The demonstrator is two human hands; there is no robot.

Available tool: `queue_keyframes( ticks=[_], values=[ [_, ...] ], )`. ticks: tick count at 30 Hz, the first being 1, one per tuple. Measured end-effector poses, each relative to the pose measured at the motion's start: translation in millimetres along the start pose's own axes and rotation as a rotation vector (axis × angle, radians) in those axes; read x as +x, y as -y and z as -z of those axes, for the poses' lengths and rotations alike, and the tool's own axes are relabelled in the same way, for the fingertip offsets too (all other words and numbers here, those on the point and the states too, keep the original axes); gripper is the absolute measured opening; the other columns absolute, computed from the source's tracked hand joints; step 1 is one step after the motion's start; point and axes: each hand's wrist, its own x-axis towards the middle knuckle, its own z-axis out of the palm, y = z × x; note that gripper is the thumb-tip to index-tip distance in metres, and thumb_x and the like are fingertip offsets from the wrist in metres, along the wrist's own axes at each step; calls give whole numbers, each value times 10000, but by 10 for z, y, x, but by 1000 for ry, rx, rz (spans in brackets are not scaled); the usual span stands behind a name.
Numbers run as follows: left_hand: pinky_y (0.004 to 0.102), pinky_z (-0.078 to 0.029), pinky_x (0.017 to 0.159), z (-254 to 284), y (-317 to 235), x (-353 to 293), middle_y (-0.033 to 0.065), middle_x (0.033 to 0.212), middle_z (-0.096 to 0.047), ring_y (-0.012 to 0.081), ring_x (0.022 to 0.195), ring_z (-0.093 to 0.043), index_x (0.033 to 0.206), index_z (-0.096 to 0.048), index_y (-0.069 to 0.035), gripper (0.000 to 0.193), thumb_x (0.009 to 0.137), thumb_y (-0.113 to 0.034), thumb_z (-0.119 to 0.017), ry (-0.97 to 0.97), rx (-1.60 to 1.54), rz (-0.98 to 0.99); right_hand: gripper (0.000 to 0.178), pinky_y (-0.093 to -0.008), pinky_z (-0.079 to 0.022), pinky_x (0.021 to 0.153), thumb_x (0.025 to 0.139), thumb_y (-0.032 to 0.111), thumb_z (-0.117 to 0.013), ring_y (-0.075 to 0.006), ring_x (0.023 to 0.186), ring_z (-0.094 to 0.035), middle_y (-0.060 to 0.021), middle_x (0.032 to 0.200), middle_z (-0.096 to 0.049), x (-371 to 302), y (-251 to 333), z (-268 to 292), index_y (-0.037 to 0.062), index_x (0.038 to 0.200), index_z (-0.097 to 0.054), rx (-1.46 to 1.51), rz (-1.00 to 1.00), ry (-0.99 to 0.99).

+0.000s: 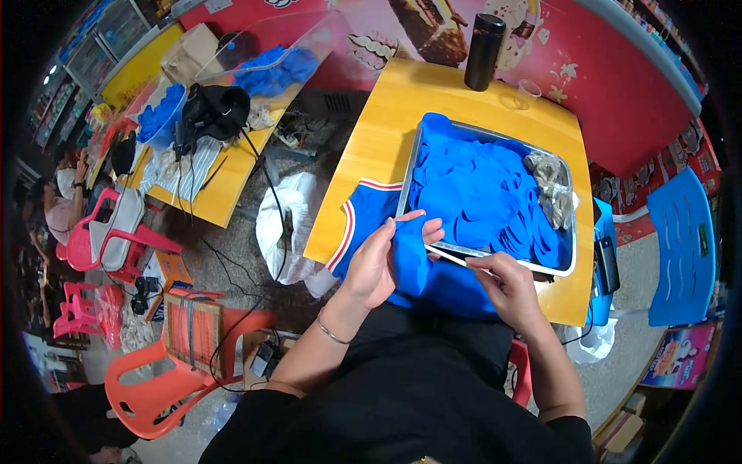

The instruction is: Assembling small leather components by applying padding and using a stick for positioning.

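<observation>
At near side of table (363, 131), by tray (573, 240) of blue cutouts (471, 189): holding blue piece (411, 264) in curled left hand (375, 267); pinching pale stick (448, 257) in right hand (512, 288), close to piece.

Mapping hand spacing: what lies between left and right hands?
Head view: blue fabric at the left hand, then a pale stick reaching the right hand.
</observation>
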Motion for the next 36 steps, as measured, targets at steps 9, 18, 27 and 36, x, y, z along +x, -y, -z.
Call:
queue_keyframes(
  ticks=[9,18,27,36],
  values=[
    [377,-437,932,34,113,-11,199,1302,-433,288,1184,-464,1318,-318,-1,398,970,-188,-358,-31,145,-89,177,-360,-479,574,784,27,-608,-304,675,-604,-125,794,-603,-7,219,-76,91,947,-637,-227,-47,-70],
    [359,-390,985,21,157,-1,174,1295,-452,268,1154,-496,1298,-348,-14,370,947,-111,-414,-45,85,-148,188,-367,-472,546,777,45,-597,-286,660,-605,-89,769,-596,-3,137,-157,106,950,-638,58,-72,-106],
    [363,-416,956,51,234,50,166,1285,-467,275,1126,-517,1289,-342,-8,356,954,-114,-398,-139,95,-170,245,-349,-469,535,757,37,-594,-252,643,-594,-65,738,-572,-8,341,-117,141,976,-633,-495,4,-114],
    [383,-436,929,89,224,57,173,1257,-490,276,1114,-523,1272,-382,-29,332,956,-127,-399,-106,25,-249,203,-371,-478,560,766,51,-610,-284,664,-602,-80,771,-595,-22,230,73,136,948,-636,-247,-89,-23]
  ],
)
